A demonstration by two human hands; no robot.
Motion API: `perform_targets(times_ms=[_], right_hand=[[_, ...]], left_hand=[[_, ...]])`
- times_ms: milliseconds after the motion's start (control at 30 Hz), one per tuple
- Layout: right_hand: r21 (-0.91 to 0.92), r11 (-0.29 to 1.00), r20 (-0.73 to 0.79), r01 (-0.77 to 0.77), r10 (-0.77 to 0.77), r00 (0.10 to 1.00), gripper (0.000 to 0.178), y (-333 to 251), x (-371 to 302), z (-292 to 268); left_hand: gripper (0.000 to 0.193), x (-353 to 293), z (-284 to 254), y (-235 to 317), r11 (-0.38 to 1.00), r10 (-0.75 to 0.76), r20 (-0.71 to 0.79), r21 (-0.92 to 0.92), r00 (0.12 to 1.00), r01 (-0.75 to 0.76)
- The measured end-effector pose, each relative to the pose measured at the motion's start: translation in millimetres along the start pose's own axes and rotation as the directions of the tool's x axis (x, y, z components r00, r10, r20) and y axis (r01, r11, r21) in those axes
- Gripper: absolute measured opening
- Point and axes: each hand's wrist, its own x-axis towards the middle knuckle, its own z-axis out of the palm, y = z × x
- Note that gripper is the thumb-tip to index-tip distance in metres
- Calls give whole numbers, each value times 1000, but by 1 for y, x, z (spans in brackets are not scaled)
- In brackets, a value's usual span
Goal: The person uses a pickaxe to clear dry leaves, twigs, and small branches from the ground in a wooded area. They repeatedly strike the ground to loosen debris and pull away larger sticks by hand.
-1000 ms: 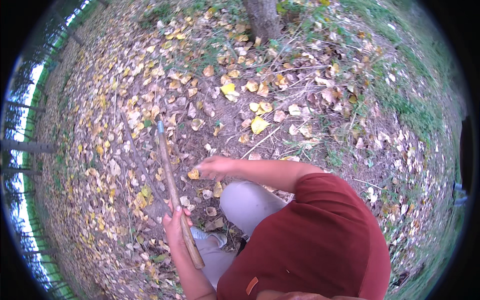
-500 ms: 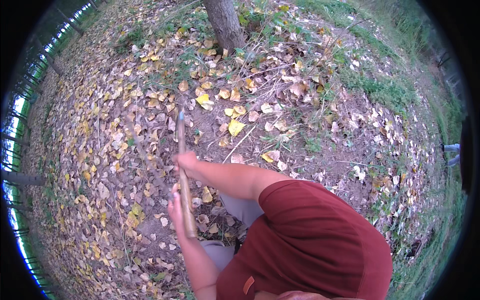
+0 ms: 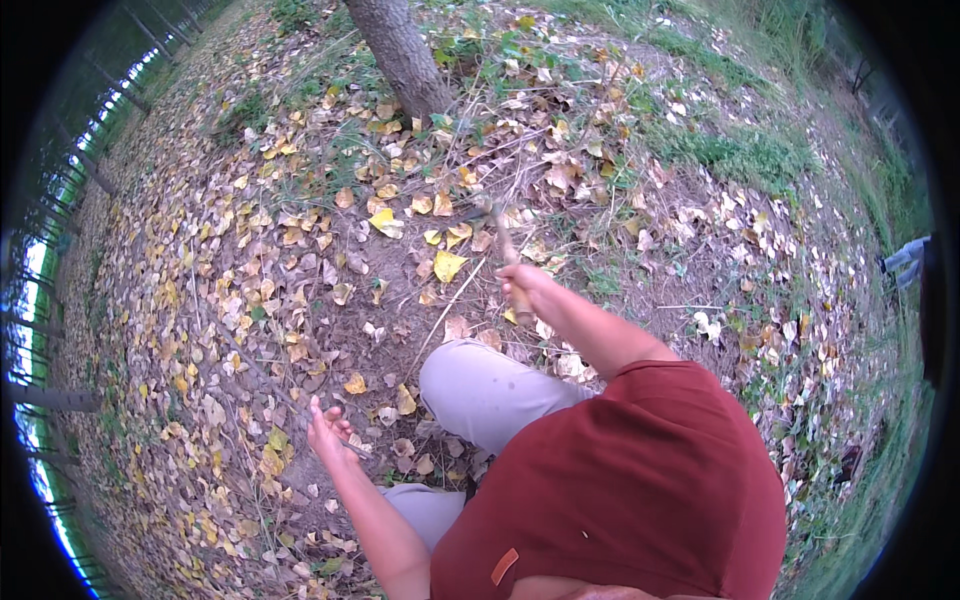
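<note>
My right hand (image 3: 530, 287) is closed round the wooden handle of a short tool (image 3: 507, 243), held out over the ground ahead of my knee. Its dark metal head is at the far end, slightly blurred, and I cannot make out its exact kind. Lower left, my left hand (image 3: 330, 432) has its palm turned up and fingers curled on a thin stick (image 3: 265, 378). One end of the stick pokes out by the wrist; the rest runs up and left over the leaves, where it is hard to tell from the ground.
Fallen yellow and brown leaves (image 3: 270, 320) cover the soil. A tree trunk (image 3: 402, 60) rises ahead, with green weeds (image 3: 740, 150) to the right. My bent knee (image 3: 470, 385) is between my arms. Pale cloth-like shapes (image 3: 905, 262) show at the far right edge.
My right hand has swung the tool rightward, away from the left hand and stick. The left hand has shifted slightly left and down, and my view has turned a little.
</note>
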Motion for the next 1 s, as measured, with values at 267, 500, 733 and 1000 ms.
perform_targets(times_ms=[267, 500, 733, 1000], right_hand=[[68, 835, -505, 547, -444, 740, 18, -92, -36, -120], [331, 654, -655, 680, -360, 665, 12, -174, 26, -155], [451, 859, -185, 242, -175, 967, 3, -49, 71, -64], [137, 961, -205, 239, -209, 956, 11, -50, 34, -79]], left_hand=[[36, 2, -29, 11, 984, 96, -189, 168, 977, -65], [29, -2, -94, -11, 952, 201, -330, 286, 922, -106], [31, 5, -80, -21, 902, 173, -200, 425, 964, -74], [34, 10, -91, -28, 856, 149, -148, 514, 978, -53]])
